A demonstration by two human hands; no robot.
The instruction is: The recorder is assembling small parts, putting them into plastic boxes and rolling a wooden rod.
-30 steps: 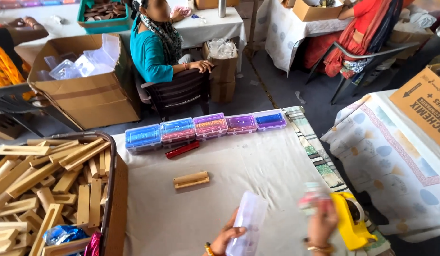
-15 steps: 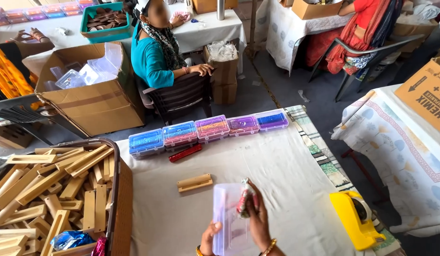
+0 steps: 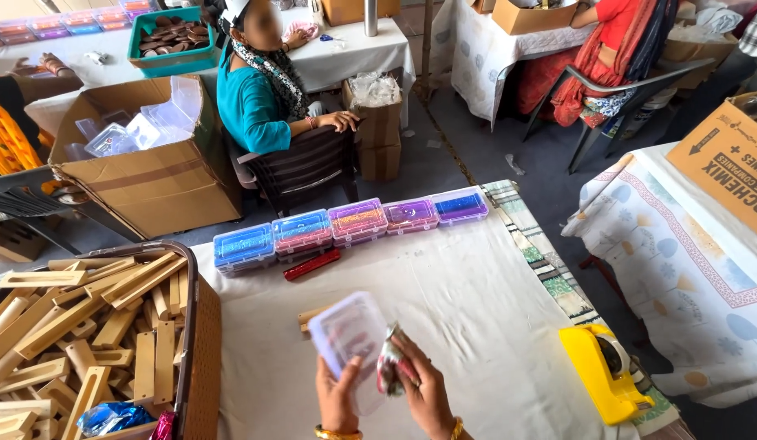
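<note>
My left hand [image 3: 336,397] holds a clear flat plastic box [image 3: 350,334] from below, near the front edge of the white-clothed table [image 3: 468,301]. My right hand [image 3: 419,383] grips a small crumpled packet with red and green print [image 3: 389,363] against the box's right side. A short wooden piece [image 3: 306,316] lies on the cloth just beyond the box, partly hidden by it.
A row of clear boxes of coloured beads [image 3: 350,224] lines the far edge, a red bar [image 3: 311,265] before it. A basket of wooden pieces [image 3: 85,326] stands left, a yellow tape dispenser [image 3: 604,373] right. A seated person in teal [image 3: 260,106] and a cardboard box [image 3: 150,159] are beyond.
Both hands have come further up over the table with the clear box. The right hand has come in from the right with the packet and now meets the box.
</note>
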